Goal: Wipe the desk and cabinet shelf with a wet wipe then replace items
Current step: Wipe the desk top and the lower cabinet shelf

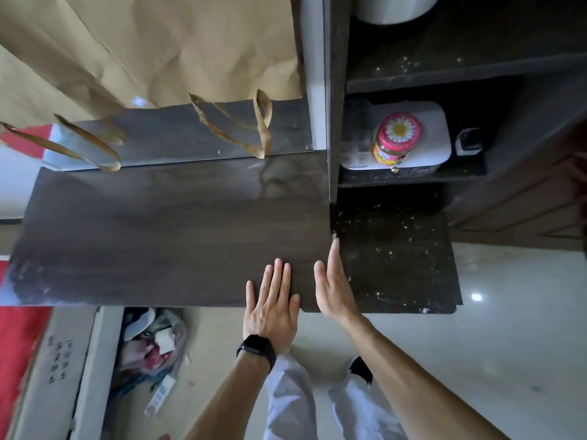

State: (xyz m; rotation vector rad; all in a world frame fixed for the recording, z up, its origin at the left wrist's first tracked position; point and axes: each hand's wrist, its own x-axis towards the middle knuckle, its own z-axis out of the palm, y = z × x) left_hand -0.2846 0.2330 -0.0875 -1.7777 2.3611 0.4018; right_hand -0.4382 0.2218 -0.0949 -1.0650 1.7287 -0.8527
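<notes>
The dark wooden desk [158, 236] spreads across the middle of the head view. My left hand [273, 303], with a black watch at the wrist, lies flat with straight fingers on the desk's front edge. My right hand [333, 281] stands on its side, fingers straight, along the seam between the desk and the cabinet's lower shelf [397, 258], which is strewn with pale crumbs. Neither hand holds anything. No wet wipe is in view. A jar with a pink flower lid [397, 138] stands on a white box [435, 138] on the middle shelf.
Two brown paper bags [152, 49] lie at the back of the desk, handles hanging toward me. A white round container [394, 7] sits on the dusty top shelf. A small black object [470, 141] is beside the white box. Clutter [152, 347] lies under the desk.
</notes>
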